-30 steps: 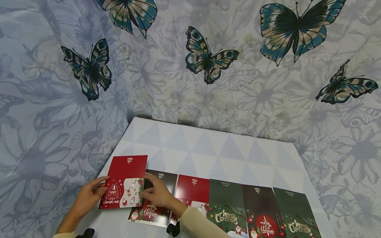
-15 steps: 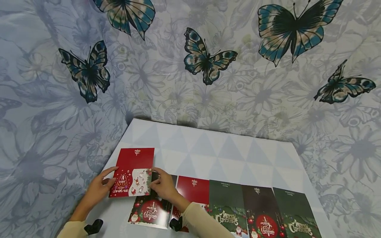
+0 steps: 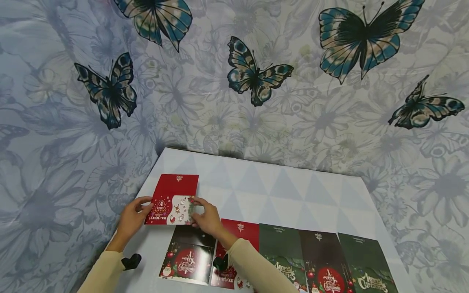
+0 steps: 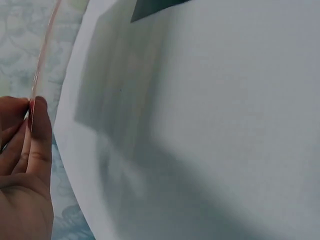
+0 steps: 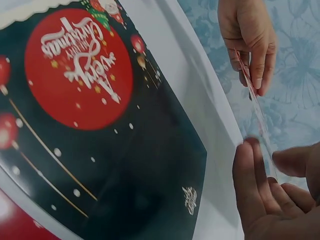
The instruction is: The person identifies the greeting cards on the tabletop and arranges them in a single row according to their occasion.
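Note:
A red Christmas card (image 3: 177,185), unfolded flat with a white patterned panel at its lower right, is held up over the table's left part. My left hand (image 3: 131,217) pinches its left edge between thumb and fingers. At the opposite edge, my right hand (image 3: 209,219) grips the card with thumb and fingers. Seen edge-on in the left wrist view, the card (image 4: 40,60) is a thin strip between the fingertips. Just below it lies a black card (image 3: 188,260) with a red round print, its top partly covered by my right hand.
Right of the black card, a row continues with a red card (image 3: 243,232), a green card (image 3: 278,244), a dark card (image 3: 318,248) and another green card (image 3: 362,252). They lie on a white table (image 3: 264,191) with pale triangles. A butterfly-patterned wall (image 3: 205,101) stands behind.
Both hands have carried the red card up and to the right, away from the table's front. More of the black card now shows beneath it. The row of cards stays put.

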Demonstrator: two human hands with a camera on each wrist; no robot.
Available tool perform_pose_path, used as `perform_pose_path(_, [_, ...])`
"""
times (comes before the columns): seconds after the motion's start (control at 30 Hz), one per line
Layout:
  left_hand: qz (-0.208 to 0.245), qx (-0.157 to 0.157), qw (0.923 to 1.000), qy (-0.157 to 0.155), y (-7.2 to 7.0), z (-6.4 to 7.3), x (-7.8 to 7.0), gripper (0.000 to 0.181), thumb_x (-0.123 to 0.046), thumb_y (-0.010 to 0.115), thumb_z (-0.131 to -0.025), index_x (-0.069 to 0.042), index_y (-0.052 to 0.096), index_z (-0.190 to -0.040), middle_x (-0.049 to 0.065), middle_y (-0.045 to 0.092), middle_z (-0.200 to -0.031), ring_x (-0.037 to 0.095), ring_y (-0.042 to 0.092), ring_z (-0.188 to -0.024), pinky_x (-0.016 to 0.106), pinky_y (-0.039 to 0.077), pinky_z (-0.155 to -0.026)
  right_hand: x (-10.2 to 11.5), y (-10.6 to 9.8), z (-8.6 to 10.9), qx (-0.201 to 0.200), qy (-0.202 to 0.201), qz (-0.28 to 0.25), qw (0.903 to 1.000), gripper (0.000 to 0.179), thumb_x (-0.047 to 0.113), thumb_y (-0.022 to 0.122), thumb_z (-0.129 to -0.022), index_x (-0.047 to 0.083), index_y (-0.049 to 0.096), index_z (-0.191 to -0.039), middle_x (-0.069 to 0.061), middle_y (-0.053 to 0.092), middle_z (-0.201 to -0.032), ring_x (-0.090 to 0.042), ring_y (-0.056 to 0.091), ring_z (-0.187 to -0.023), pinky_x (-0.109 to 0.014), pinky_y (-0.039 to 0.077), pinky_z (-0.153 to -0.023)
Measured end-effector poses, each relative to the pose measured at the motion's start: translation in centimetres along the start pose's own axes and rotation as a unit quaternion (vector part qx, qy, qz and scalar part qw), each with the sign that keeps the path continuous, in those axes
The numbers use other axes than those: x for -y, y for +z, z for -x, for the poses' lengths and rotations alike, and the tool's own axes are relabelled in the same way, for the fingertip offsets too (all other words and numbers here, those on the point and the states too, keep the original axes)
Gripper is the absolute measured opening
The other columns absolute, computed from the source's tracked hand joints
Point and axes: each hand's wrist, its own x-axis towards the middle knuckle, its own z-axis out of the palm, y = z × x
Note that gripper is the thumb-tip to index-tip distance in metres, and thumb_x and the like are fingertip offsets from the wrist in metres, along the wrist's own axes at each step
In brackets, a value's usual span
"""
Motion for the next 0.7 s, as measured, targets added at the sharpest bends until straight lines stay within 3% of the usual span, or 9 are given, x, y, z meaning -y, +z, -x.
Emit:
perform_pose_path(0.13, [-0.002,-0.045,0.9990,-0.005,1.0,-0.9,-0.1,0.030,-0.016,0.065,-0.098,0.001,0.067,-0.122,0.025,0.070,-0.115,0.022,0.070,-0.089,0.021,0.052,-0.057,-0.1,-0.4,-0.7,0.016,0.008,-0.015,0.9997,0.059,-0.001,0.060,-0.095,0.010,0.044,-0.150,-0.014,0.055,-0.141,-0.027,0.074,-0.066,-0.049,0.060,-0.062])
perform_pose_path(0.23, [-0.001,-0.044,0.9990,-0.004,1.4,-1.6,-0.4,0.029,-0.014,0.063,-0.099,0.002,0.067,-0.124,0.027,0.069,-0.113,0.023,0.069,-0.087,0.021,0.051,-0.056,-0.2,-0.7,-1.4,0.020,0.005,-0.014,0.9997,0.064,-0.005,0.061,-0.093,0.010,0.041,-0.152,-0.015,0.053,-0.143,-0.028,0.074,-0.068,-0.048,0.061,-0.063])
perform_pose_path(0.37, [0.013,0.013,0.9998,-0.011,1.6,-2.6,-0.9,0.036,-0.010,0.056,-0.102,0.001,0.058,-0.137,0.031,0.065,-0.118,0.018,0.066,-0.080,0.028,0.053,-0.057,-0.3,-1.3,-2.3,0.002,0.008,-0.004,1.0000,0.066,-0.008,0.063,-0.091,0.009,0.043,-0.151,-0.016,0.053,-0.142,-0.028,0.073,-0.069,-0.036,0.061,-0.062])
perform_pose_path(0.5, [0.042,0.084,0.9951,-0.030,1.7,-3.5,-1.0,0.048,-0.001,0.049,-0.100,0.000,0.046,-0.148,0.034,0.058,-0.129,0.013,0.064,-0.075,0.036,0.056,-0.063,-0.7,-1.9,-3.0,-0.020,0.020,0.010,0.9996,0.062,-0.008,0.062,-0.090,0.007,0.046,-0.148,-0.015,0.055,-0.141,-0.025,0.074,-0.068,-0.027,0.059,-0.060])
perform_pose_path(0.6, [0.050,0.105,0.9925,-0.038,1.8,-4.0,-1.0,0.053,0.003,0.047,-0.098,0.000,0.042,-0.150,0.034,0.055,-0.133,0.012,0.062,-0.075,0.035,0.054,-0.063,-0.8,-2.2,-3.3,-0.023,0.023,0.016,0.9993,0.059,-0.007,0.062,-0.091,0.005,0.048,-0.146,-0.015,0.056,-0.140,-0.027,0.075,-0.071,-0.026,0.059,-0.060])
perform_pose_path(0.7, [0.047,0.103,0.9931,-0.030,2.1,-4.5,-0.8,0.052,0.003,0.048,-0.098,0.001,0.043,-0.149,0.033,0.056,-0.131,0.014,0.062,-0.076,0.031,0.049,-0.059,-0.9,-2.4,-3.8,-0.025,0.019,0.012,0.9994,0.057,-0.007,0.062,-0.091,0.002,0.049,-0.145,-0.017,0.056,-0.139,-0.029,0.075,-0.073,-0.028,0.060,-0.061])
